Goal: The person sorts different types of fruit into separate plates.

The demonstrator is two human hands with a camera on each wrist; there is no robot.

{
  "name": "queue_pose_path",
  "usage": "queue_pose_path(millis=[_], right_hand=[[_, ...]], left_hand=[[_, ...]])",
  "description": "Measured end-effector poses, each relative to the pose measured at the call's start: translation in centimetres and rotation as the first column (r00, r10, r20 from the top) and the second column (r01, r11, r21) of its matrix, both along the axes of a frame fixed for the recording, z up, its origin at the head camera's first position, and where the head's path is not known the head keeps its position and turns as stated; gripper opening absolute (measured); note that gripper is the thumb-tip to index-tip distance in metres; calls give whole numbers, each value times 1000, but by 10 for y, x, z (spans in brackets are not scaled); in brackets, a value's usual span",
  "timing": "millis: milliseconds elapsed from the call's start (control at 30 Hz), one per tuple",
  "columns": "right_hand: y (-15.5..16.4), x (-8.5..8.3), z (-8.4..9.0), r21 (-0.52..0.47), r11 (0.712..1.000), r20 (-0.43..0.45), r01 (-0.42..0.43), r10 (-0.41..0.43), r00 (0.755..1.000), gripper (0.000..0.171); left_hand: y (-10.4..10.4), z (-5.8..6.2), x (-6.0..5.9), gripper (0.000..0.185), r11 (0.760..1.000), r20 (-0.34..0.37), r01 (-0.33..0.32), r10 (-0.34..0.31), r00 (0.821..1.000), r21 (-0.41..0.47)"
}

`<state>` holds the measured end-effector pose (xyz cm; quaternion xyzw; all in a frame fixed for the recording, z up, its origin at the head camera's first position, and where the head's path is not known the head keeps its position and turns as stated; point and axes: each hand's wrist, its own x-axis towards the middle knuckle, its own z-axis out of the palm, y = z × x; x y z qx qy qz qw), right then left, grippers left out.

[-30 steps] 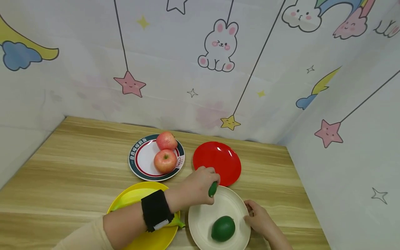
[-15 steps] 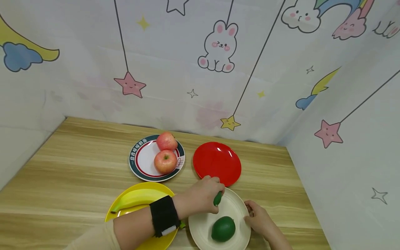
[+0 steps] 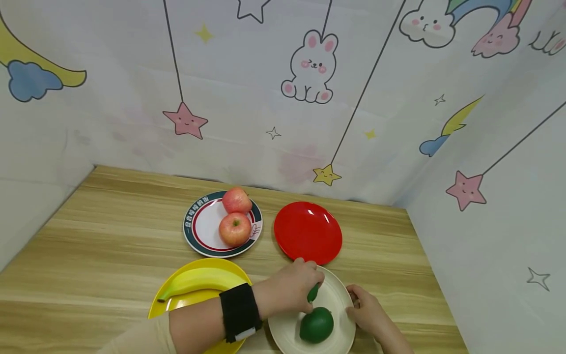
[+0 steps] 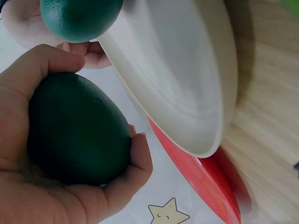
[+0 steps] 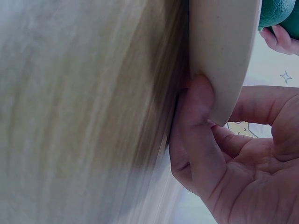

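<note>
My left hand (image 3: 292,287), with a black band on its wrist, grips a dark green egg-shaped fruit (image 4: 79,130) over the cream plate (image 3: 283,332). In the left wrist view the fingers curl round it; from the head only its end shows below the hand. A second dark green fruit (image 3: 316,325) of like shape lies on the plate. On the plate's right side, my right hand (image 3: 370,310) pinches the rim, thumb and fingers on either side of the plate wall (image 5: 224,51). What kind of fruit these are is unclear.
Behind the cream plate lies a red plate (image 3: 308,231). A patterned plate (image 3: 205,231) with two apples (image 3: 235,229) stands back left. A yellow plate (image 3: 161,306) with a banana (image 3: 201,279) is at front left, partly under the left forearm. White patterned cloth (image 3: 247,64) hangs behind the table.
My left hand has moved right and nearer the front with the green fruit, closer to the one on the plate. More of the banana shows. The right hand stays on the rim.
</note>
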<state>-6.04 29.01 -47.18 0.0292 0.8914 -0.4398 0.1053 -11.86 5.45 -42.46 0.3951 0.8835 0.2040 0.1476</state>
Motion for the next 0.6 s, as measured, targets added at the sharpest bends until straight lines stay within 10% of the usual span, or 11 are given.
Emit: queue_pose_path(millis=[367,600], right_hand=[[-3,1,3,30,999,15,19,-19,1000,36],[-4,1,2,18,1000,3,14,-14,1000,36]], left_hand=[[2,-6,2,35,1000,42,-7,8,999,-30],[5,-22,5,36,994,-59,37,-43,997,-100]])
